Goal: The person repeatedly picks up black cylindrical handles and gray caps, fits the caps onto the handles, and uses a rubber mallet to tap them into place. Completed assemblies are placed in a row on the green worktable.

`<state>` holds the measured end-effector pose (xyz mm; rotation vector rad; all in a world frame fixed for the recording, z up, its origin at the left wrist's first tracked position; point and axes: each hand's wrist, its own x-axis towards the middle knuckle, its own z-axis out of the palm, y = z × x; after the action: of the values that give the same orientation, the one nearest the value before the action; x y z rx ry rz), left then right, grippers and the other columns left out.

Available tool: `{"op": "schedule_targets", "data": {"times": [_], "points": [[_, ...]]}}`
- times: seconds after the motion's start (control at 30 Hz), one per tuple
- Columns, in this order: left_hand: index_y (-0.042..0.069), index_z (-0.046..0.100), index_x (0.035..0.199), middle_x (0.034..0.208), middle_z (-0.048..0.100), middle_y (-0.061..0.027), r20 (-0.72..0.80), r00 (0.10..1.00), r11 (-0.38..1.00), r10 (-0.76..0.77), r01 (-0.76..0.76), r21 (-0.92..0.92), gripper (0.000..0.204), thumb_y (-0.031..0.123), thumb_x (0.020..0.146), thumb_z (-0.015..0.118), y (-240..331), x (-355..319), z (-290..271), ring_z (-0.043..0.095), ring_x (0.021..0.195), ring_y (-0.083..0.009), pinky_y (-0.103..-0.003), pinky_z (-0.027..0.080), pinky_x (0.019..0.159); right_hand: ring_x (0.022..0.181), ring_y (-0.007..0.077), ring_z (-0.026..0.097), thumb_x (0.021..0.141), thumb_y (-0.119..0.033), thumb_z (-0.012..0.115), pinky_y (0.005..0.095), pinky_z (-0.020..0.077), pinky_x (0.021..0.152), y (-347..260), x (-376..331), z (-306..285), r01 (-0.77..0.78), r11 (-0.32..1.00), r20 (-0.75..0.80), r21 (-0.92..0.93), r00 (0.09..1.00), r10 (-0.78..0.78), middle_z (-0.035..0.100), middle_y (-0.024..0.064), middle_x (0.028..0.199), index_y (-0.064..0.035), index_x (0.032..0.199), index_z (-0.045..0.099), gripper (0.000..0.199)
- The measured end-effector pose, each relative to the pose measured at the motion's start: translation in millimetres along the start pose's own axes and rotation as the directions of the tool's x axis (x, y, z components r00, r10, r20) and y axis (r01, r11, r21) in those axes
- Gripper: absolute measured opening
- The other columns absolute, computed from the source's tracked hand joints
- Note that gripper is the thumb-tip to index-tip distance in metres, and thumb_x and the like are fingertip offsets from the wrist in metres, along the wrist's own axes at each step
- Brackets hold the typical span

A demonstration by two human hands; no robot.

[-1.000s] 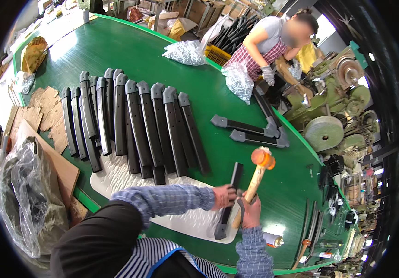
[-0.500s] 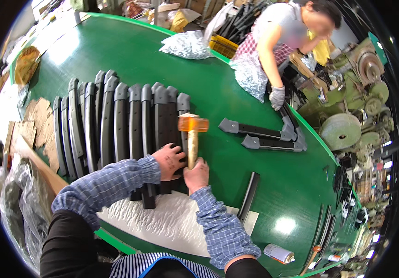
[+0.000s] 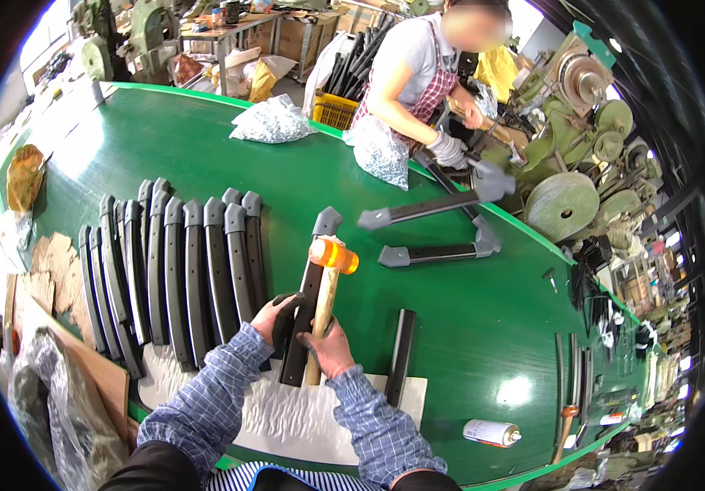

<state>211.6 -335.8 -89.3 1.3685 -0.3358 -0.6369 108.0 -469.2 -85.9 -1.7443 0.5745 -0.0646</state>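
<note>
The long dark grey plastic bar with the angled end cap (image 3: 310,303) is taken as the reference for all positions. Its near end rests on the white foam sheet (image 3: 287,417) at the near edge of the green table (image 3: 287,176), and this end is clasped by the left hand (image 3: 277,317), fingers wrapped over the bar's left side. Just right of the bar, the wooden-handled mallet with the orange translucent head (image 3: 333,255) is gripped low on its handle by the right hand (image 3: 329,345), which is closed firmly around the wood. The mallet head is seen just to the right of the bar's upper part, short of the end cap (image 3: 325,221); whether it touches cannot be told. For a sound blow, the bar should be kept flat and pinned against the padding, the left fingers kept well back from the struck zone, and the head brought down square so that the cap is not skewed. To the right of the bar a shorter dark flat bar (image 3: 402,350) lies on the foam. To the left, a row of finished dark curved bars (image 3: 180,270) is laid side by side. Beyond the bar, two further capped bars (image 3: 434,237) are handled near a co-worker's gloved hand (image 3: 449,151).
</note>
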Motion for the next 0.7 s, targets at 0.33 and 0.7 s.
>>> {"op": "schedule_targets", "data": {"times": [0.33,0.7], "points": [[0.001,0.060,0.120,0.102,0.069,-0.0126,-0.483,0.856,0.860,0.184,-0.378,-0.342,0.039,0.004,0.084,0.073,155,-275,-143,0.070,0.086,-0.0242,-0.039,0.059,0.078,0.061,0.0068,0.055,0.090,-0.010,0.071,0.0228,0.0463,0.052,-98,-193,24,0.053,0.969,0.521,0.243,0.835,-0.176,0.062,0.0032,0.084,-0.0040,0.111,0.052,0.029],[0.002,0.070,0.100,0.090,0.072,-0.0037,-0.930,0.225,0.928,0.290,-0.303,0.216,0.026,-0.002,0.076,0.081,92,-449,-247,0.068,0.081,-0.0142,-0.030,0.056,0.078,0.055,0.0079,0.054,0.094,-0.031,0.069,0.0240,0.0450,0.049,-162,-250,122,0.354,0.932,0.714,0.080,0.633,-0.301,0.056,0.0004,0.075,-0.0031,0.114,0.056,0.036]]}}
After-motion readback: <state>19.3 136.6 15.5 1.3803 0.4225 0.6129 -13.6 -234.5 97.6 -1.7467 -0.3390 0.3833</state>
